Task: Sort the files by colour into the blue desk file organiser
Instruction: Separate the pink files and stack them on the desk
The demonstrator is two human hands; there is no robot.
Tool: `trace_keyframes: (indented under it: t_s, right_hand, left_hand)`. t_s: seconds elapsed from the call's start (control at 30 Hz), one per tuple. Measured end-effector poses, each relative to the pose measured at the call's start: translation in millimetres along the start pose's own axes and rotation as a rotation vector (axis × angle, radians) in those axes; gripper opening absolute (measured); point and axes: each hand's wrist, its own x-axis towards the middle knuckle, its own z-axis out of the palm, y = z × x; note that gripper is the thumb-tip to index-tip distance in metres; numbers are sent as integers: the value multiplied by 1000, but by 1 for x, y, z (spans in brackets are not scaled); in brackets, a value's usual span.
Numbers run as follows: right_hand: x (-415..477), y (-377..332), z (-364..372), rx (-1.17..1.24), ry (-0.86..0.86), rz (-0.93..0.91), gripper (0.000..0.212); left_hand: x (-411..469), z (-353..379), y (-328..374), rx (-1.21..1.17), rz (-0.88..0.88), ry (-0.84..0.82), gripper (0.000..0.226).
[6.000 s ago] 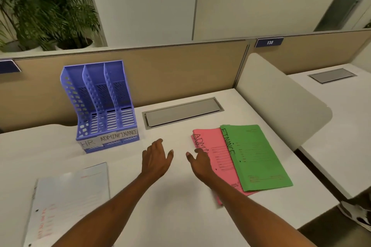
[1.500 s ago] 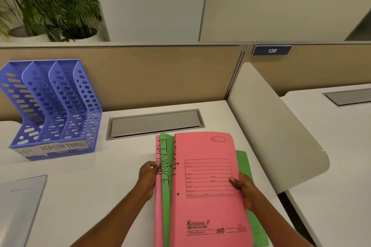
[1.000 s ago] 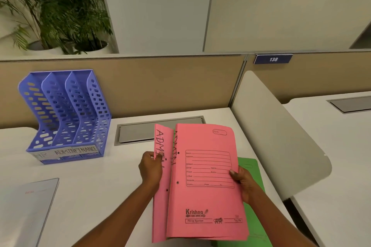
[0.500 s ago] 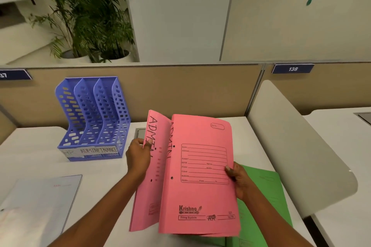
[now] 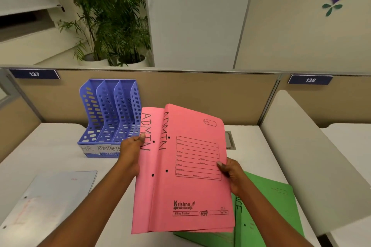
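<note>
Pink files [image 5: 190, 186] marked ADMIN are lifted above the white desk, fanned so two covers show. My left hand [image 5: 130, 152] grips their left edge with the thumb on top. My right hand [image 5: 230, 172] pinches the right edge of the front pink file. Green files [image 5: 269, 208] lie flat on the desk below and to the right. The blue desk file organiser [image 5: 109, 114] stands at the back left against the partition. Its three slots hold nothing, and a strip on its front reads HR, ADMIN, FINANCE.
A pale blue-white file [image 5: 50, 198] lies flat at the desk's front left. A beige partition [image 5: 200, 94] runs along the back, and a white curved divider [image 5: 313, 146] closes the right side. A grey cable hatch [image 5: 229, 140] peeks out behind the pink files.
Both hands have raised the pink files higher off the desk, apart from the green files left lying there. The view has swung left, so the organiser sits nearer the centre.
</note>
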Motion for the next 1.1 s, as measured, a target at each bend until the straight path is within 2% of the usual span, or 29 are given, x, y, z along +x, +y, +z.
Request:
trace_keyframes:
  t_s: [0.1,0.2,0.37,0.47,0.6,0.67,0.8,0.93,1.0,1.1]
  right_hand:
    - [1,-1,13,-66,11,9,28]
    - [0,-1,24,-83,-9,14,28]
    - [-2,-2,47,-80,32,-11,30]
    - [-8,0,63,-117,-49,-24,27]
    - [-14,3,88,-119,-69,-33,23]
    - [-13,7,98,-133,-42,-31,23]
    - [-15,25,120,-133,-6,-13,24]
    - [-16,46,151,-87,17,7,21]
    - [-14,54,165,-71,19,13,20]
    - [-11,63,188,-64,25,5,20]
  left_hand:
    - [1,-10,-2,-85,-98,-66,18]
    - [0,-19,-5,-119,-117,-139,23]
    - [-3,-29,-9,-61,-37,-144,28]
    - [-8,-34,-9,-95,23,-162,49]
    - [-9,-50,-11,-89,-34,-481,65]
    - [-4,-66,-10,-50,-54,-532,63]
    - [7,-100,-4,33,-60,-500,49]
    - [16,-130,-4,23,-78,-437,44]
    - [20,-146,-7,18,-35,-417,44]
    - [25,-171,-10,145,9,-389,54]
